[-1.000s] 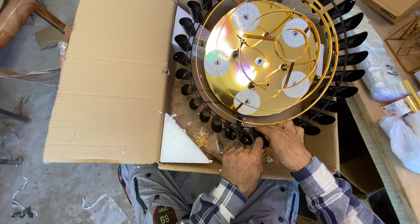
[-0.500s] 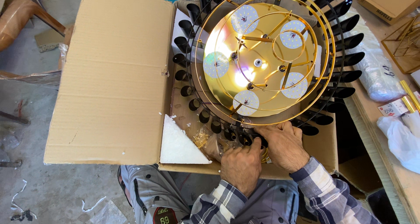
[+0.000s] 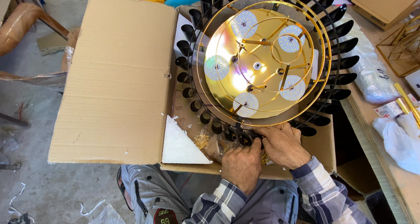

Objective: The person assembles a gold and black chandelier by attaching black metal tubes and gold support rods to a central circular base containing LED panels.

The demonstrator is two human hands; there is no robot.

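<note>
On the left, the wide cardboard flap (image 3: 116, 75) lies open and flat over the floor, with a white foam wedge (image 3: 183, 143) tucked in the box corner beside it. Just right of the wedge sits a crinkled clear bag with small gold parts (image 3: 205, 138).

The left hand (image 3: 240, 165) rests knuckles-up at the near rim of the round gold light fixture (image 3: 262, 60), its fingers curled down among the black tube pieces (image 3: 218, 128); what the grip pinches is hidden under the hand, so I cannot tell. Over the last second it has edged slightly up toward the ring, while the fixture has stayed put in the box.

The right hand (image 3: 284, 143) lies touching the left, fingers pressed together on the lower black wire ring (image 3: 271, 125), and has barely shifted. By my reading, the work at this one spot on the rim continues.

Further right, a counter (image 3: 389, 163) carries white plastic bags (image 3: 402, 141).
</note>
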